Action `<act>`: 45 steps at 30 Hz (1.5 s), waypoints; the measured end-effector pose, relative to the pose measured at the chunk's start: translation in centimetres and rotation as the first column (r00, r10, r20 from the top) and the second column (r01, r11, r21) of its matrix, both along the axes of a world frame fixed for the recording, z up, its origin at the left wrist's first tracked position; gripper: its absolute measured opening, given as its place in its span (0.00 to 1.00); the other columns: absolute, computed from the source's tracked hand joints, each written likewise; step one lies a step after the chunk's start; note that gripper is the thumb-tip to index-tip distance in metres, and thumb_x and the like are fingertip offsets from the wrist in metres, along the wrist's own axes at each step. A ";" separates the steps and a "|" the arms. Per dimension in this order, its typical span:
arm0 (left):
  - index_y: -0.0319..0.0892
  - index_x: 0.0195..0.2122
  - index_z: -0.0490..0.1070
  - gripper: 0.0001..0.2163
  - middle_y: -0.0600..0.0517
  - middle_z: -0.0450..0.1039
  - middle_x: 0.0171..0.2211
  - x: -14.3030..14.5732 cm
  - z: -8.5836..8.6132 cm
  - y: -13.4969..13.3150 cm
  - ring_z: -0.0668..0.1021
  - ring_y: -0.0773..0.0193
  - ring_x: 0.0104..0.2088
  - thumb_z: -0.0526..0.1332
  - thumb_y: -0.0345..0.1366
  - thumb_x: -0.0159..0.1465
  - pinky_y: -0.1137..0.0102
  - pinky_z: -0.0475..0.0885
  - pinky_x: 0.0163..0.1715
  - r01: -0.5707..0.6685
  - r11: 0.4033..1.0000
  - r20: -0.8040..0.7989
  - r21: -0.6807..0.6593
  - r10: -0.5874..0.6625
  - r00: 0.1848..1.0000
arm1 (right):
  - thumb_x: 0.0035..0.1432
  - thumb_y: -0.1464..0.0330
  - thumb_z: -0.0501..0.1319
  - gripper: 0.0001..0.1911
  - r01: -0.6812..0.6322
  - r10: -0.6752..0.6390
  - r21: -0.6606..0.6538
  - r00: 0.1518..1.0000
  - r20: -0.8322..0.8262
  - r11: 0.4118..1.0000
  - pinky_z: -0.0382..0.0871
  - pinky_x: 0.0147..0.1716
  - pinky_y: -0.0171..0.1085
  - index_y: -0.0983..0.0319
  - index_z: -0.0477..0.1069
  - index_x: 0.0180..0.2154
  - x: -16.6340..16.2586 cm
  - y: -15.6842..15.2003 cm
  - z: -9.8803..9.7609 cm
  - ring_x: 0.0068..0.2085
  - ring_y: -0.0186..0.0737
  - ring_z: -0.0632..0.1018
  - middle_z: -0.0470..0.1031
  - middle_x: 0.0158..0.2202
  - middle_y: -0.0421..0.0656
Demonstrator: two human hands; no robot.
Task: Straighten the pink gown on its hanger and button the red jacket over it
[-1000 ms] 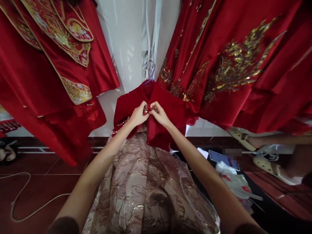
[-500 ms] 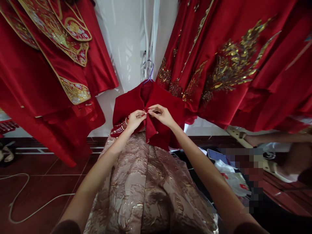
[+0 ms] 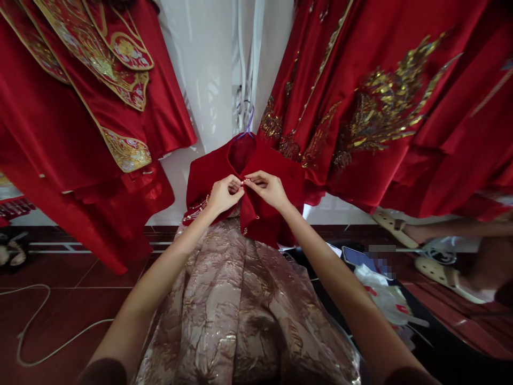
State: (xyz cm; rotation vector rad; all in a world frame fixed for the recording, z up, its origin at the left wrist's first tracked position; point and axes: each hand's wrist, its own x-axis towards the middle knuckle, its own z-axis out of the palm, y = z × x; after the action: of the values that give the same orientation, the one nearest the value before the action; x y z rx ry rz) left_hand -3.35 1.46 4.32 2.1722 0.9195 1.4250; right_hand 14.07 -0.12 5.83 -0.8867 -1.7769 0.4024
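Fingertips (image 3: 237, 185) on red jacket (image 3: 262, 222) (centre front)

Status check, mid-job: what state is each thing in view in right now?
Red jacket, on its hanger, front edges drawn together at the chest.
Left hand, pinching the jacket's front edge.
Right hand, pinching the opposite edge.
Brocade skirt, hanging below the jacket.
Phone, lying flat.
White cord, loose on the floor.

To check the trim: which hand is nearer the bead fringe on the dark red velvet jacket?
Left: both pinch the jacket front, the left hand beside the bead fringe, the right hand farther right.
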 end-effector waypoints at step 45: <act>0.42 0.29 0.70 0.03 0.51 0.75 0.25 -0.1 3.7 -1.2 0.77 0.62 0.26 0.61 0.35 0.54 0.71 0.68 0.28 -0.044 0.985 -0.411 0.170 0.111 0.905 | 0.51 0.62 0.65 0.23 -0.108 0.103 -0.084 0.993 -0.060 0.991 0.72 0.50 0.47 0.58 0.72 0.50 0.7 0.3 -0.6 0.44 0.45 0.79 0.79 0.43 0.41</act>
State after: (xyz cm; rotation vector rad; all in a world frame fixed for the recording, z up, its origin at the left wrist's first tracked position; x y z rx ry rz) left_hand -3.48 0.26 8.04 2.6530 1.0780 1.1092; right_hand 14.77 0.21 5.18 -0.8366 -1.7710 0.5711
